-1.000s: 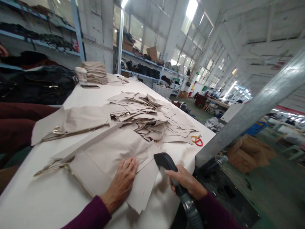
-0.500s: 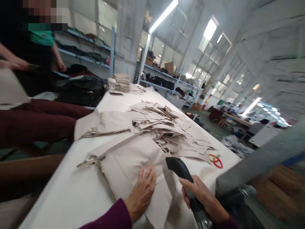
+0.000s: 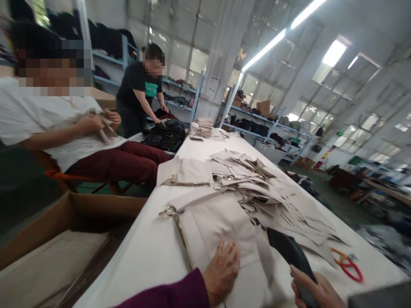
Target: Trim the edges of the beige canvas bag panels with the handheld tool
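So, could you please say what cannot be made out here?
The black handheld tool: its lower end is hidden by the right hand and cut off by the bottom edge.
The beige fabric under the left hand: hidden by that hand.
The seated co-worker's held item: too small.

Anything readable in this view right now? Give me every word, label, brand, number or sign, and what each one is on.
No text can be read in this view.
The red-and-yellow sign by the far wall is too small and blurred to read.
The green panel farther right is too small and blurred to tell whether it bears text.
The black tool handle in the right hand shows no legible marking.
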`<action>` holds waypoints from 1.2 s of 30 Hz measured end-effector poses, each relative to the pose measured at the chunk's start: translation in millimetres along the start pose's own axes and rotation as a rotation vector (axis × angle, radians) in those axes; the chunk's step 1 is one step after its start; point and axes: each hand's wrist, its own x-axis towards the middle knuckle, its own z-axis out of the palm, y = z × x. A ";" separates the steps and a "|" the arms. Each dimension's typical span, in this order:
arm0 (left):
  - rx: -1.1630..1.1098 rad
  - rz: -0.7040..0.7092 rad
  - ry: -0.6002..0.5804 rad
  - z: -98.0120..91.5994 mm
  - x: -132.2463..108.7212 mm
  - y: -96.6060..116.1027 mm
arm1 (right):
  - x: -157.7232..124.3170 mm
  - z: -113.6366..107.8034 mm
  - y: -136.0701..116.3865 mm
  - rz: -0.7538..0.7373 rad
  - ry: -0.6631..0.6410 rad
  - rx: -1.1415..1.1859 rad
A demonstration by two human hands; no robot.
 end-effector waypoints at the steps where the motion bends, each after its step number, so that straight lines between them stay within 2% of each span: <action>1: -0.019 -0.009 -0.009 -5.2 -2.4 1.8 | -18.6 0.2 -0.3 0.008 0.001 -0.013; 3: -0.043 -0.039 -0.041 -12.7 -4.7 3.4 | -54.2 4.2 -2.4 0.003 0.007 -0.022; 4: -0.046 -0.043 -0.054 -14.4 -4.4 3.3 | -69.5 7.1 -3.2 0.011 -0.052 -0.046; 6: -0.046 -0.042 -0.068 -14.7 -2.5 2.9 | -94.9 13.2 -2.4 -0.005 -0.065 -0.031; 9: -0.055 -0.028 -0.057 -13.8 -1.8 3.7 | -122.6 21.9 5.2 0.027 -0.103 -0.024; 12: -0.057 -0.026 -0.035 -14.5 -4.2 5.2 | -137.7 31.9 13.6 0.040 -0.147 -0.049; 15: -0.054 -0.032 -0.024 -14.8 -5.6 4.9 | -139.3 44.2 16.6 0.035 -0.206 -0.092; 20: -0.075 -0.039 -0.030 -15.6 -4.9 3.4 | -125.4 62.8 15.3 0.065 -0.272 -0.102; 23: -0.064 -0.034 -0.024 -15.4 -5.0 3.2 | -113.0 66.7 19.0 0.059 -0.249 -0.112; 29: -0.033 -0.040 -0.013 -14.2 -5.9 2.8 | -98.0 59.0 26.9 0.026 -0.103 -0.123; 36: 0.002 0.041 -0.018 -19.7 -15.8 10.9 | -106.4 40.9 23.1 0.016 -0.069 -0.269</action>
